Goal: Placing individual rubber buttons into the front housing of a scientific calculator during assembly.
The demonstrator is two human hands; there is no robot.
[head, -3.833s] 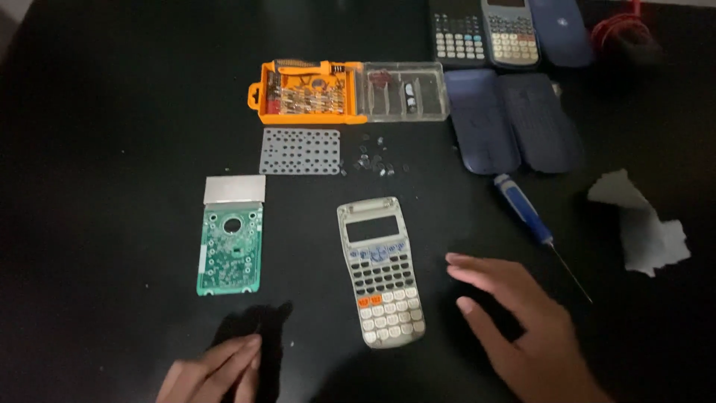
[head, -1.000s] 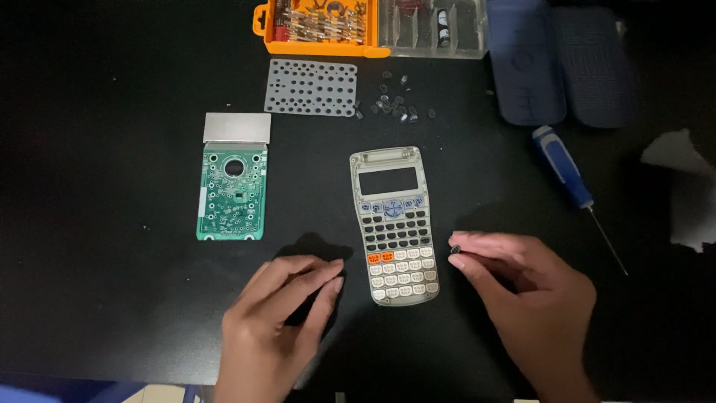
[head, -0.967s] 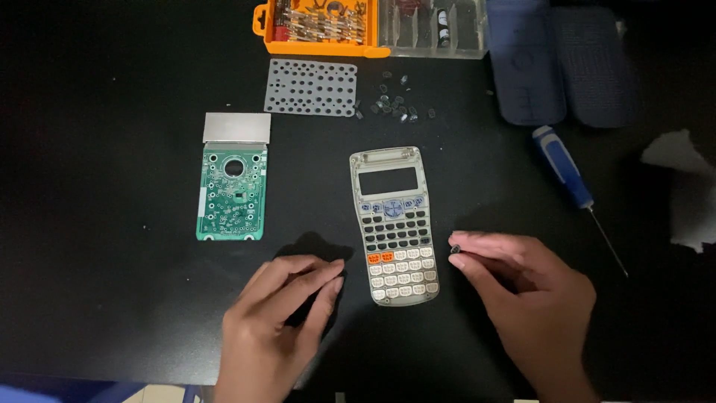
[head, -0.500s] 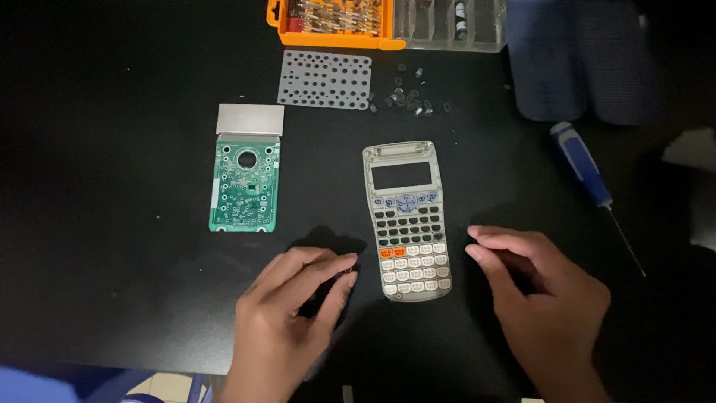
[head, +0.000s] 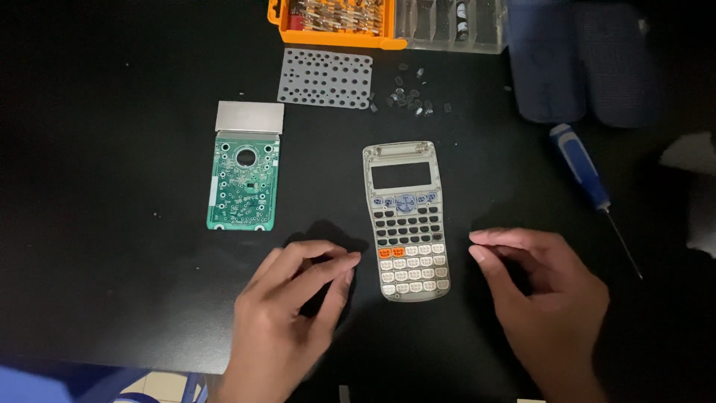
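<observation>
Lying face up on the black counter (head: 97, 149): one calculator front shell (head: 406, 221), grey, keys fitted, display window empty; long axis running near to far, window end pointing away from the person, slightly tilted. Left hand (head: 287, 321) just beside its lower left edge, fingers loosely curled, holding nothing. Right hand (head: 548, 302) near its lower right, empty, fingers bent. Green circuit board (head: 244, 181) to the left, same orientation. Perforated key mat (head: 325, 77) beyond; blue screwdriver (head: 582, 168) at right.

Orange bit case (head: 339, 22) cut off above
</observation>
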